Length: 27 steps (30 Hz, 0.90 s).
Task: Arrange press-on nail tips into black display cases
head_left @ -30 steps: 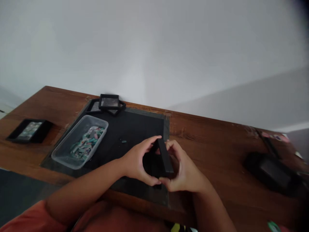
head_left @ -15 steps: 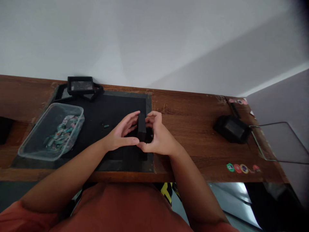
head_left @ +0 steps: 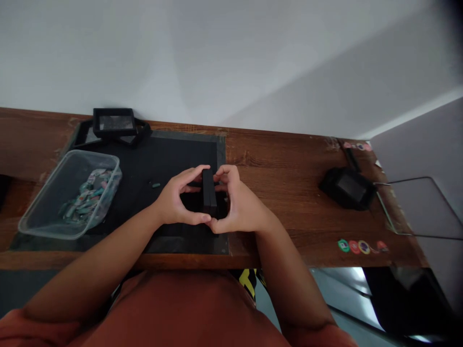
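Note:
Between my two hands a black box stands on its narrow edge, with a fine seam running along its upward side. My left hand curls around the box from the left, fingertips at the far end and thumb at the near end. From the right, my right hand grips it in the same way, its thumb meeting the left one at the near end. The broad faces of the box are mostly hidden. Below lies a black mat with a small greenish piece on it.
A clear plastic tub of small greenish pieces stands at the left. Several black frames are stacked by the wall. At the right are a black device, a bent wire frame and round stickers on the wooden table.
The view has shifted slightly. The black box has turned a little, and the seam along its upward side shows more clearly. Both hands stay around it.

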Available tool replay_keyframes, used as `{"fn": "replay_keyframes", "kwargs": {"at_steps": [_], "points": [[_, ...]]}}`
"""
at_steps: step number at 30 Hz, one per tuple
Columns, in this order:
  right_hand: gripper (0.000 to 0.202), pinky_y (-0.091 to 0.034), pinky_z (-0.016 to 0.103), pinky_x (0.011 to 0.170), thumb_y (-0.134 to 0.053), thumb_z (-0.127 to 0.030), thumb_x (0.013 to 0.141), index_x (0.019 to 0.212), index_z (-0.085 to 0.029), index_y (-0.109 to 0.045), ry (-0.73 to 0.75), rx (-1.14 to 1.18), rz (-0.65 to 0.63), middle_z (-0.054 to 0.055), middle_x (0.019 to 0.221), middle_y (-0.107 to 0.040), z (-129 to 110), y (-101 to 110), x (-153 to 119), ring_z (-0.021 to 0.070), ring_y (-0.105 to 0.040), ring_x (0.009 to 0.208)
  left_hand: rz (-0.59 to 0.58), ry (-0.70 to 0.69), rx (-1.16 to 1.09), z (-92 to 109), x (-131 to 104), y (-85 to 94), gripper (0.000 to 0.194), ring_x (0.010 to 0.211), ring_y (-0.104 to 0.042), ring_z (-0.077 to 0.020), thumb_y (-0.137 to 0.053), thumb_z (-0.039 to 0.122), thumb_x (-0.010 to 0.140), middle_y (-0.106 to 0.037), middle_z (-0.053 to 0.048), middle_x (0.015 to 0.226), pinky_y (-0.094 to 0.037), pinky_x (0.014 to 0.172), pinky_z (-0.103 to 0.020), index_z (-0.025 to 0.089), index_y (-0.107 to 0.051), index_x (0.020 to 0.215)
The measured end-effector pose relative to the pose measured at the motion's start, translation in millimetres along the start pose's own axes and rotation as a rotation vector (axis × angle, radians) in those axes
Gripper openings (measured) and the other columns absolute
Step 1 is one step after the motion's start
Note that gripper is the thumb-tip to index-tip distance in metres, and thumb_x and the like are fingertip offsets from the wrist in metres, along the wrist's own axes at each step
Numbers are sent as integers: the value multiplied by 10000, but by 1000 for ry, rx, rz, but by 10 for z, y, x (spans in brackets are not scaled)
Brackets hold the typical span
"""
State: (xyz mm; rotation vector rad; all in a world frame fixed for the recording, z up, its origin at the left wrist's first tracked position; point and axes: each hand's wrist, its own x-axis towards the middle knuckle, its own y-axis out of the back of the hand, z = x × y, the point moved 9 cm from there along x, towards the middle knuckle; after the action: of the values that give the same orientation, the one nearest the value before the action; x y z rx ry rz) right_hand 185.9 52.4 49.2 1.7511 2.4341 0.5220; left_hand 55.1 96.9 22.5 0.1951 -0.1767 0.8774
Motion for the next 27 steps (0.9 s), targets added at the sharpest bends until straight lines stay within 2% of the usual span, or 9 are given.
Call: {"fn": "replay_keyframes", "kwargs": {"at_steps": [5,11,15,17,19,21,24,27], "points": [[854,-604,489,977,-909,-355,593,1216,-286,-330,-52,-23,-3,102,1275,-543,34,20,-5,296,-686,1121,23,-13,-8,-17,-16,-8,1027,1213,-661,-364,-1013,415,559,-656,-136,1339,-669,908,-451,270,-630,1501],[780,-602,457,984,-899,-340,617,1173,-287,-355,-51,29,-20,77,1231,-587,28,66,-4,262,-689,1097,-14,26,-111,-113,-17,-61,1010,1276,-655,-382,-989,453,596,-673,-142,1375,-657,930,-455,263,-599,1508],[821,-593,481,999,-905,-334,643,1238,-287,-341,-107,107,-84,98,1238,-651,99,76,-21,284,-722,1113,-78,66,-214,-125,-1,-96,919,1207,-708,-360,-963,457,655,-724,-126,1294,-661,899,-431,268,-615,1484],[844,-586,492,1006,-894,-331,662,1293,-290,-335,-131,152,-102,113,1276,-665,125,104,-32,291,-728,1125,-88,76,-271,-106,8,-99,893,1247,-696,-364,-961,429,669,-711,-123,1344,-654,925,-433,288,-614,1479],[785,-599,471,957,-835,-332,729,1340,-294,-345,-153,223,-106,117,1310,-673,149,144,-39,281,-736,1106,-78,80,-337,-92,17,-94,864,1324,-658,-377,-932,451,711,-667,-129,1443,-632,992,-465,305,-594,1493],[653,-607,452,924,-748,-342,791,1348,-292,-410,-145,296,-81,99,1304,-695,161,201,-30,264,-740,1071,-62,91,-406,-97,23,-92,837,1388,-613,-389,-872,511,767,-626,-135,1512,-602,1049,-513,313,-563,1519],[441,-616,461,921,-646,-379,822,1241,-256,-584,-136,347,11,78,1224,-745,221,304,-1,251,-747,983,-39,121,-488,-128,28,-101,823,1420,-582,-395,-785,543,811,-618,-134,1524,-588,1053,-550,320,-516,1556],[361,-629,474,898,-609,-430,839,1126,-227,-689,-169,345,91,88,1165,-775,300,362,19,270,-755,962,-24,144,-540,-136,40,-115,798,1389,-602,-402,-709,540,822,-634,-139,1499,-576,1049,-585,303,-502,1555]]}}
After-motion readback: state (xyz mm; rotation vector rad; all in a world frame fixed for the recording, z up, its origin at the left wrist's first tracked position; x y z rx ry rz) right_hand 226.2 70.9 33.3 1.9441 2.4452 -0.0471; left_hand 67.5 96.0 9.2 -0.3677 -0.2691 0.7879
